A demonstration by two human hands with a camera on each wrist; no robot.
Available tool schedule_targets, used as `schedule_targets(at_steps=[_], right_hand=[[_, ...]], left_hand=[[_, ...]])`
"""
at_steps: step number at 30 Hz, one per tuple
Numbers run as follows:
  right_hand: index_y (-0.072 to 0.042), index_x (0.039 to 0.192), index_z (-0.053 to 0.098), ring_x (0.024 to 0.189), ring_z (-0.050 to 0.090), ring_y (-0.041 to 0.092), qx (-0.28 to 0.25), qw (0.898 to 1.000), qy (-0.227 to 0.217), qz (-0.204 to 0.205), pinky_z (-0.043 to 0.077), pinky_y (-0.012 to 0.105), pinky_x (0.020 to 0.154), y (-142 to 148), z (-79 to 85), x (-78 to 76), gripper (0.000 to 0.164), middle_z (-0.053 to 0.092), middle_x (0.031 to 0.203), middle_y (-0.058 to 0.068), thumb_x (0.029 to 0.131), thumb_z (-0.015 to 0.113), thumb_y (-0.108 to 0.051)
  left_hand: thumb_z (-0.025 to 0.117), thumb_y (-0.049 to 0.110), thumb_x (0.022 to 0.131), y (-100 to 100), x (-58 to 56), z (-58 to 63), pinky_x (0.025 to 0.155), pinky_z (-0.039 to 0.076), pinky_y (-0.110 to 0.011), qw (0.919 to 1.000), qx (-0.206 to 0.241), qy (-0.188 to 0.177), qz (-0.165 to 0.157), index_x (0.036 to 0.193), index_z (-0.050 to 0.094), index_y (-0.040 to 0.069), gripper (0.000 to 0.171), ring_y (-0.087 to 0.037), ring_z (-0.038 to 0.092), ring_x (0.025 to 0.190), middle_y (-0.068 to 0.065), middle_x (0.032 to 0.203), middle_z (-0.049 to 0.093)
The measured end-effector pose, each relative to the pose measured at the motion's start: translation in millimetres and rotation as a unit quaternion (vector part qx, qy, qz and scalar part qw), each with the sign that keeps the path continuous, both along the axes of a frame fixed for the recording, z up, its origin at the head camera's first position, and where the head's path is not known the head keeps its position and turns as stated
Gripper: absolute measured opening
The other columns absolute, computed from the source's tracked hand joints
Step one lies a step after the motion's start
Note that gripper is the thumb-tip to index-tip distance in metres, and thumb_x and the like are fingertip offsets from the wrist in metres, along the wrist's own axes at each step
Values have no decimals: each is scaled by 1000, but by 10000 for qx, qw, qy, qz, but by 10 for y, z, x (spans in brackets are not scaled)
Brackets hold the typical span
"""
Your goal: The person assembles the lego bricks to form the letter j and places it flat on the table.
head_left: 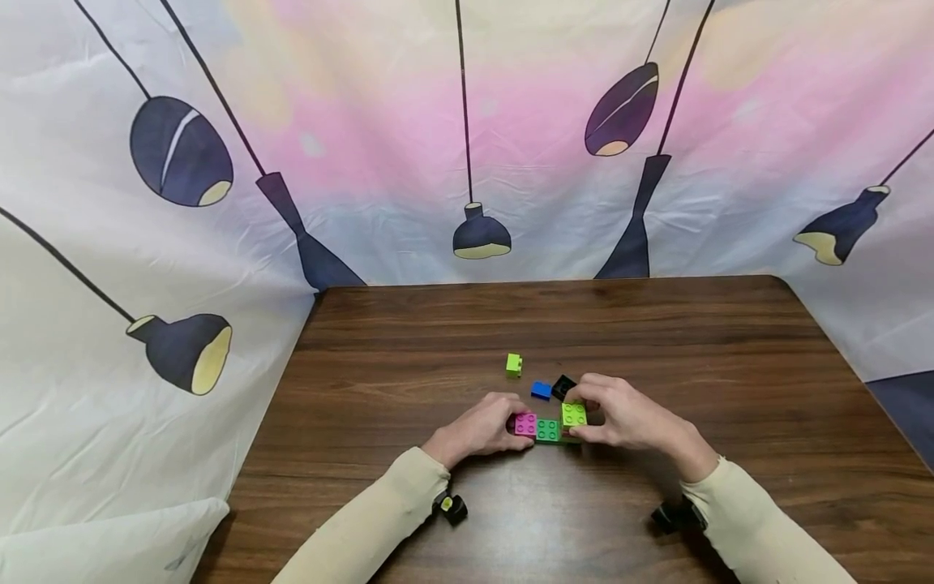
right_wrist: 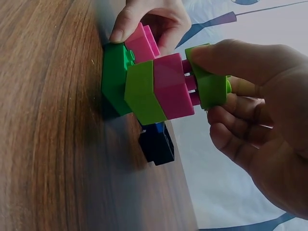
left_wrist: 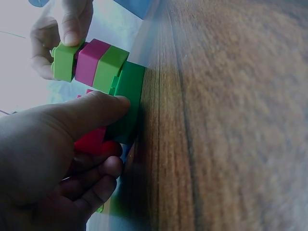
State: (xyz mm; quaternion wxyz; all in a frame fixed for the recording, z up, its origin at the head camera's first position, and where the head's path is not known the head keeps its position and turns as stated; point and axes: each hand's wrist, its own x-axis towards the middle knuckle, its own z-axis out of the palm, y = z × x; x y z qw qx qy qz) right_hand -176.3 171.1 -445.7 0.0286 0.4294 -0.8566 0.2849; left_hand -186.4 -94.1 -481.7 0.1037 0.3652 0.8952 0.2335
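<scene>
A long green brick [right_wrist: 113, 79] lies on the table with a pink brick [head_left: 525, 424] on its left end. My left hand [head_left: 483, 425] grips that end, thumb against the green side. On the right end a lime brick [right_wrist: 140, 91] is stacked, topped by another pink brick [right_wrist: 172, 89]. My right hand [head_left: 631, 416] pinches a second lime brick [right_wrist: 211, 85] between thumb and fingers, over the top of this stack. In the right wrist view, pink studs show in a narrow gap beneath the held brick, which sits slightly tilted.
Beyond the assembly, a blue brick [head_left: 541, 390] and a black brick [head_left: 563, 386] lie close together on the wooden table [head_left: 379, 349]. Farther back is a loose lime brick [head_left: 514, 365] on its side. A printed cloth [head_left: 394, 162] hangs behind the table.
</scene>
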Motion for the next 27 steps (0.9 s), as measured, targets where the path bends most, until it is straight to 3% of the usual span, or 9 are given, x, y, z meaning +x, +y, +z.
schedule_targets(at_steps=[8,14,21,27], right_hand=[[-15,108,66,78,59,5,-153,9999,10,-63,54,26,65,29,-38,10,28,60,96,-8,83,78,-24],[-15,110,66,81,58,0,-208,9993,-258,-151,55,28,67,35,-46,25,30,62,102,-8,84,77,-24],[-13,112,64,82,65,5,-377,9965,-734,-135,55,19,67,33,-43,56,31,61,105,-3,85,76,-19],[-14,112,65,83,66,5,-356,9970,-641,-266,55,19,67,44,-46,72,31,62,105,-3,84,77,-21]], left_hand=[[78,29,83,0,7,-5,68,44,-14,10000,-3,-22,19,111,70,8,36,-3,52,79,5,94,62],[78,30,83,6,3,-8,69,44,-15,10000,-35,14,13,111,70,8,36,-3,53,79,5,95,63],[78,30,83,7,9,-2,68,44,-15,10000,-38,-66,55,112,70,9,36,-3,53,79,5,96,63],[78,29,83,4,2,2,68,44,-14,10000,-37,-53,40,112,70,8,37,-3,53,79,5,96,63]])
